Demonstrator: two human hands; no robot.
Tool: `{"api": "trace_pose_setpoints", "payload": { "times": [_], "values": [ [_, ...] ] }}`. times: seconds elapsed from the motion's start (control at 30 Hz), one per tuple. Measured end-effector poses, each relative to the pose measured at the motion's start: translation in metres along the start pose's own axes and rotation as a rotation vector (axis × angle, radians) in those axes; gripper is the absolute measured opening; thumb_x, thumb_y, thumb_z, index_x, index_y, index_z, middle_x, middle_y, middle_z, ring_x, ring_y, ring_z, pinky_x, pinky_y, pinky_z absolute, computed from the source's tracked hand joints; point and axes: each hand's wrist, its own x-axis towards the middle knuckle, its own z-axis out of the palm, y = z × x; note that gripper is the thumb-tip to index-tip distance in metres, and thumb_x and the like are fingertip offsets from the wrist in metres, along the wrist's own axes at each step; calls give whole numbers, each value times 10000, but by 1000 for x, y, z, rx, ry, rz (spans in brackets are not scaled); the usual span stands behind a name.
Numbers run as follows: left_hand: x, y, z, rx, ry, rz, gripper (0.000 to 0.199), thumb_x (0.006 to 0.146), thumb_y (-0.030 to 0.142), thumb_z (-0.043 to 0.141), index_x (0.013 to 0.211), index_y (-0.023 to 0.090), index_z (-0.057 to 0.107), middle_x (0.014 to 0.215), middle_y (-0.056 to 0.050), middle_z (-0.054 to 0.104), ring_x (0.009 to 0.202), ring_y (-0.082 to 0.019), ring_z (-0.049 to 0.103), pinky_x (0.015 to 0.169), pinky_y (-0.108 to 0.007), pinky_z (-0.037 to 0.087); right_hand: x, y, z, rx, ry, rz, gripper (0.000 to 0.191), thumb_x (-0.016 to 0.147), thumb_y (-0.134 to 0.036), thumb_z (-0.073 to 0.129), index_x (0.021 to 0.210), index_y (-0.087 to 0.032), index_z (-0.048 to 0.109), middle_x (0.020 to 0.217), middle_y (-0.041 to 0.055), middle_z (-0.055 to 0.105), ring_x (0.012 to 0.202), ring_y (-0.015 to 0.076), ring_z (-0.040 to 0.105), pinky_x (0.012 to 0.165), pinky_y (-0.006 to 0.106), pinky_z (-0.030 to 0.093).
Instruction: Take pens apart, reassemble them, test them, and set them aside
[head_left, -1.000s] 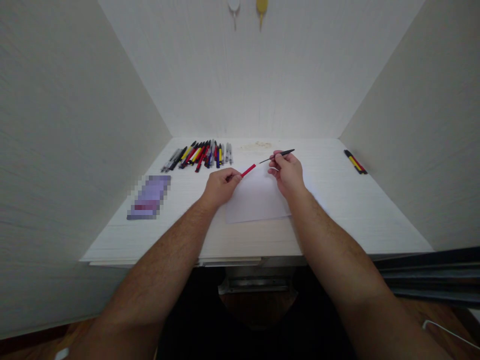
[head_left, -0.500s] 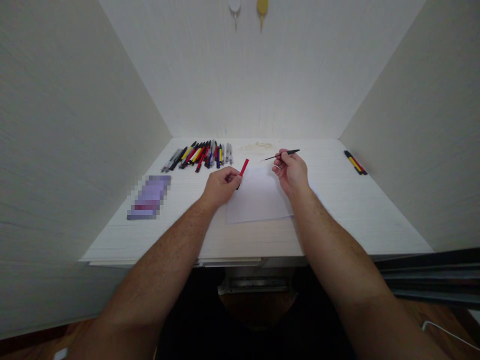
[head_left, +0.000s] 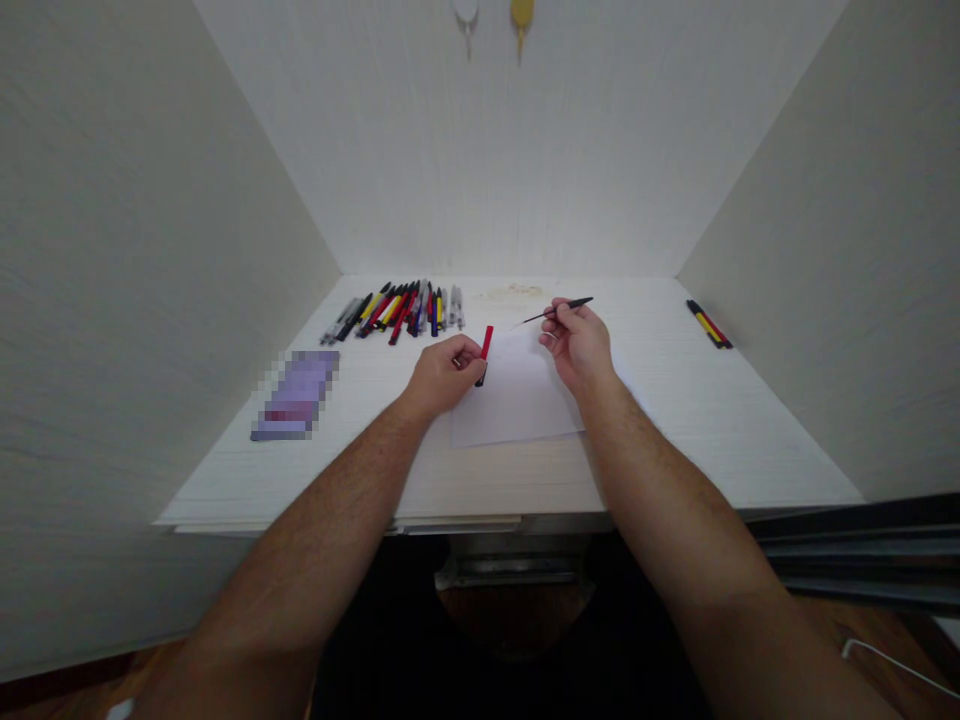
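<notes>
While my left hand [head_left: 450, 374] is pinching the red barrel [head_left: 487, 343] upright-tilted, my right fingers [head_left: 559, 318] are gripping the black pen part [head_left: 577, 303], palm turned inward.

Red barrel [head_left: 487, 342] steeper, now apart from black-ended refill [head_left: 535, 317]

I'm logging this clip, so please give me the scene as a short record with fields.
Left hand: holds red pen barrel, black at its lower end
Right hand: holds black pen part with thin refill sticking out
Pen parts: apart
Between forearms: white paper on desk
Desk left: pen pile; blurred purple item
Desk right: small pen group
Back wall: white hook, yellow hook
</notes>
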Motion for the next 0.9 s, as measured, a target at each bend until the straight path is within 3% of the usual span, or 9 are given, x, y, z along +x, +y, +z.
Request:
{"api": "trace_pose_setpoints", "payload": {
  "times": [0.17, 0.9],
  "values": [
    [-2, 0, -1, 109, -38, 39, 84, 725, 244, 605, 753, 176, 645, 637, 18, 611, 568, -101, 496, 529, -227, 366, -1, -1, 2, -20, 0, 3, 90, 787, -240, 655, 820, -197, 583, 717, -38, 613, 558, 65, 548, 480, 186, 467],
    [-3, 7, -2, 94, -39, 44, 96, 706, 231, 576, 756, 172, 632, 600, 34, 551, 537, -94, 441, 508, -221, 333, -5, 0, 6, -130, -30, -68, 96, 784, -241, 650, 834, -197, 581, 745, -28, 617, 573, 68, 547, 481, 189, 478]
  ]
}}
